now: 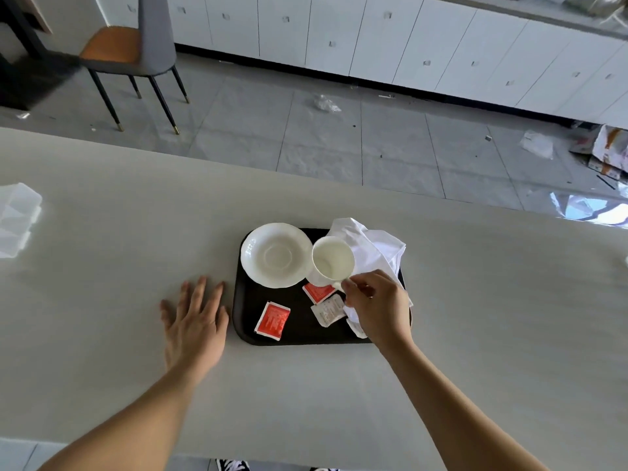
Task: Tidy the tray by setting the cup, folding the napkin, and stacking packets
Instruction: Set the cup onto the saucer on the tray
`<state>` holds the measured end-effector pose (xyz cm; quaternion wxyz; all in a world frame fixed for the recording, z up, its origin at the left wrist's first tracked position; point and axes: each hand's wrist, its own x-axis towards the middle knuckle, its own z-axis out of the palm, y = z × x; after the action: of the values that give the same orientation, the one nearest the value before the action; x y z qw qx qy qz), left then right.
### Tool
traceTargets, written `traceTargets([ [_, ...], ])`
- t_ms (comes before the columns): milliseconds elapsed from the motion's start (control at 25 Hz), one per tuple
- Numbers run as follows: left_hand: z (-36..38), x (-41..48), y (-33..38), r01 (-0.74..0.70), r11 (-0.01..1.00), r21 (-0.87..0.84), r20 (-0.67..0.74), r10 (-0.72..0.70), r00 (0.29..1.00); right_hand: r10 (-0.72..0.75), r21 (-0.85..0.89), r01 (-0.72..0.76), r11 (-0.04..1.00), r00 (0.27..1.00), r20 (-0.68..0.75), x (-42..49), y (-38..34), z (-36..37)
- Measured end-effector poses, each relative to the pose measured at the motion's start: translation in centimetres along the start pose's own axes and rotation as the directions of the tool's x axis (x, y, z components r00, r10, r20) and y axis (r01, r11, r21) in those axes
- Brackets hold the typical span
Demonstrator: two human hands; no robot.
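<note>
We see a pale grey table (339,385) before white cabinets (373,39) and a grey tiled floor (306,144), with a chair (136,52) at 11 o'clock. On the table a black tray (299,329) holds a white saucer (275,254) at its 10 o'clock, a crumpled white napkin (377,248) at 2 o'clock, and three packets: one red packet (272,320) at 7 o'clock, a second red packet (318,292) and a white packet (329,310) near the centre; their print is unreadable. Our right hand (377,302) pinches the handle of the empty cup (332,261), tilted beside the saucer. Our left hand (195,322) lies flat, fingers spread, beside the tray.
</note>
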<state>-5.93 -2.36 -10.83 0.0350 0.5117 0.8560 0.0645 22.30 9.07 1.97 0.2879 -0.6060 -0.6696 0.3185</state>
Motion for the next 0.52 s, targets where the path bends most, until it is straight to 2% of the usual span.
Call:
traceTargets([
  [280,0.0,-0.2,-0.1,0.02,0.999,-0.03,-0.038,-0.021,0.999,0.003,-0.084,0.002,0.996,0.998,0.06,3.9,-2.8,7.7],
  [520,0.1,-0.2,-0.3,0.02,1.0,-0.013,-0.045,-0.02,0.999,0.042,-0.101,-0.037,0.994,0.998,0.049,3.7,-2.8,10.4],
])
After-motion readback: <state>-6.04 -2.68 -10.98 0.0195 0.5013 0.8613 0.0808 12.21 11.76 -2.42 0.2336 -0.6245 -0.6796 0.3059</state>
